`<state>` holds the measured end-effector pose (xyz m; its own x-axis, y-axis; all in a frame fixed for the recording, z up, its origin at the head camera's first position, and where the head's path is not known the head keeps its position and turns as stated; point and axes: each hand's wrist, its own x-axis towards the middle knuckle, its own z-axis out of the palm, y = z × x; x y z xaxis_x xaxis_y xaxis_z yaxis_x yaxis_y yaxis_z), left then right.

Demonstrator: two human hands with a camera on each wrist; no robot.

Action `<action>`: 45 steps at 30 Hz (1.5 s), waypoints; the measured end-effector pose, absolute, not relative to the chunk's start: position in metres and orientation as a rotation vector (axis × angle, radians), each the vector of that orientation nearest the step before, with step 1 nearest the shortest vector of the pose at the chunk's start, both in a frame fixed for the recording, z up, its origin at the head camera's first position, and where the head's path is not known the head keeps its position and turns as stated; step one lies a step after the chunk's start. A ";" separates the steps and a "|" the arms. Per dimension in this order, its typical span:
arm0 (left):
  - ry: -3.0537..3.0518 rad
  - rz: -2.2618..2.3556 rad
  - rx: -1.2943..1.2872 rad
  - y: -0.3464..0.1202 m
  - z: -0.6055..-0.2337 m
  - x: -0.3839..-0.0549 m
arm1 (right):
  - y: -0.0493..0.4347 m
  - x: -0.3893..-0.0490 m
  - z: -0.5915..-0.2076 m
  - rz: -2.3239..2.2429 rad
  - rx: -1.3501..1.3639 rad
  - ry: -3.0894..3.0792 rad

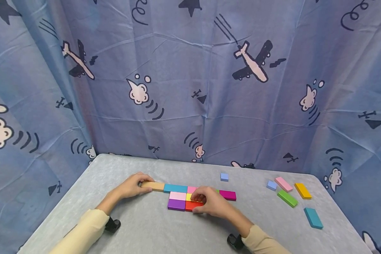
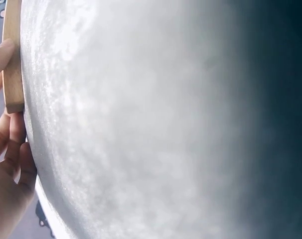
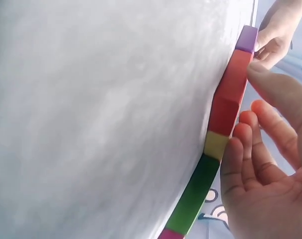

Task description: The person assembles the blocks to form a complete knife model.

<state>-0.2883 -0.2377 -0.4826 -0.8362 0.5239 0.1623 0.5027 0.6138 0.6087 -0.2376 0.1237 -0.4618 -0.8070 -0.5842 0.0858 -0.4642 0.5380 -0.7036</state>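
My left hand (image 1: pixel 131 187) holds the left end of a plain wooden block (image 1: pixel 157 186), thumb along its near side. That block meets a blue block (image 1: pixel 175 188) in the back row, followed by a pink block (image 1: pixel 191 189), a partly hidden green block (image 3: pixel 193 199) and a magenta block (image 1: pixel 227 195). Nearer me lie a pale pink block (image 1: pixel 177 195) and a yellow block (image 1: pixel 188 197), with a purple block (image 1: pixel 176 204) and a red block (image 1: pixel 189 206) in front. My right hand (image 1: pixel 212 203) pinches the red block, thumb at its near edge, fingers curved over its right part.
Loose blocks lie on the grey table (image 1: pixel 130 225): a small blue one (image 1: pixel 224 177) behind the rows; at right another small blue one (image 1: pixel 271 185), a pink one (image 1: pixel 284 184), a green one (image 1: pixel 287 198), an orange-yellow one (image 1: pixel 303 191) and a teal one (image 1: pixel 313 218). A patterned curtain (image 1: pixel 177 134) hangs behind.
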 end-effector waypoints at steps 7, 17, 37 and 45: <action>2.782 1.055 0.899 -0.236 -0.481 -0.287 | 0.146 -0.236 -0.458 -1.214 -0.861 2.549; 2.781 1.049 0.883 -0.236 -0.482 -0.287 | 0.217 -0.230 -0.452 -1.300 -0.821 2.532; 2.796 1.044 0.912 -0.238 -0.485 -0.288 | 0.381 -0.189 -0.446 -1.261 -0.448 2.720; 2.798 1.036 0.906 -0.238 -0.485 -0.289 | 0.424 -0.184 -0.440 -1.183 -0.293 2.810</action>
